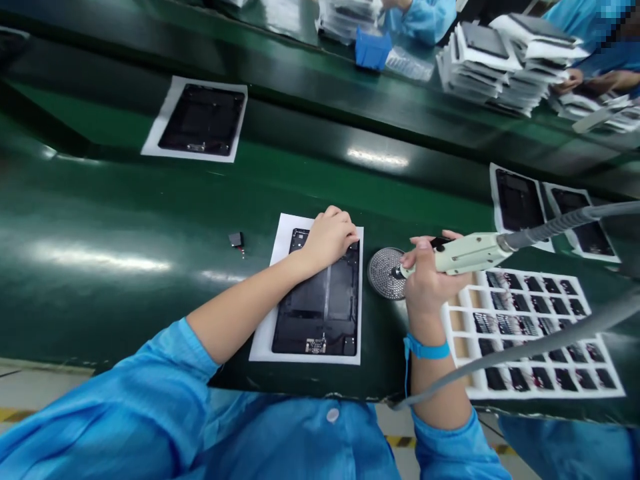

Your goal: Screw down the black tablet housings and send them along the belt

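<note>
A black tablet housing lies on a sheet of white paper in front of me. Over its upper right part rests my left hand, fingers curled together; anything inside them is hidden. My right hand is wrapped round a pale green electric screwdriver, whose tip points left at a round metal dish full of small holes. A small black part with short coloured wires sits on the green bench, left of the housing.
To the right, a white compartment tray holds many small black wired parts. A grey cable hangs across it. More housings lie on paper at the far left and right. Across the bench are paper-interleaved stacks, a blue bin and co-workers' hands.
</note>
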`<state>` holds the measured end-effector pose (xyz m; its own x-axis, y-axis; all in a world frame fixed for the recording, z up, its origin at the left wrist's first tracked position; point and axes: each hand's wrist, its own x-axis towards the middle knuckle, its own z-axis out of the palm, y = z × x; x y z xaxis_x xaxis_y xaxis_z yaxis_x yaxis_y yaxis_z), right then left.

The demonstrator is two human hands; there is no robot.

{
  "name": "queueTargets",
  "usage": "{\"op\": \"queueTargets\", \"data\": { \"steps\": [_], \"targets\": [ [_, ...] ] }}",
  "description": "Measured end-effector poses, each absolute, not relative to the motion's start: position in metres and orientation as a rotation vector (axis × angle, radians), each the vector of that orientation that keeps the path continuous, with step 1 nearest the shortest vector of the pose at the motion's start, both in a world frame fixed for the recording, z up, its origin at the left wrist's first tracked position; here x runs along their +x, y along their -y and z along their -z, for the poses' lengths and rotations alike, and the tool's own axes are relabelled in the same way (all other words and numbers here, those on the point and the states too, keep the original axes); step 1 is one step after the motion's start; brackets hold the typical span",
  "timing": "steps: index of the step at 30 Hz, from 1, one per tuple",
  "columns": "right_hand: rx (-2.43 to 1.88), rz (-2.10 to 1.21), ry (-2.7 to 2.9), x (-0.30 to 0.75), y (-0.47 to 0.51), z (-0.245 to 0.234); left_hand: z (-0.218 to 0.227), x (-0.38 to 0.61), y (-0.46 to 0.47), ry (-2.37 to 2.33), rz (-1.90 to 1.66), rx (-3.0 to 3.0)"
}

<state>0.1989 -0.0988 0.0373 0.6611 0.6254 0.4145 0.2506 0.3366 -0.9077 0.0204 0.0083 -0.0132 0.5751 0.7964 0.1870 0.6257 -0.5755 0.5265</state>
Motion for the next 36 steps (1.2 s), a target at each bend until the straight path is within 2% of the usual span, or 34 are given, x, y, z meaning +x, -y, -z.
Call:
{"op": "queueTargets", "data": {
  "steps": [17,26,31,36],
  "targets": [
    [-1.289,-0.213,0.876,0.2,0.097,-0.032,0.012,0.022,-0.01,-1.107,-0.602,2.363],
    [-1.245,-0.155,0.985,0.177,0.062,-0.07,0.01,0.023,-0.019,-1.092,-0.609,2.282],
    [-1.188,-0.315,0.978,0.154,0.029,-0.051,0.005,0.023,-0.016,-1.074,-0.589,2.28],
    [-1.169,-0.336,0.971,0.154,0.025,-0.034,0.005,0.024,-0.015,-1.055,-0.603,2.284]
  ]
}}
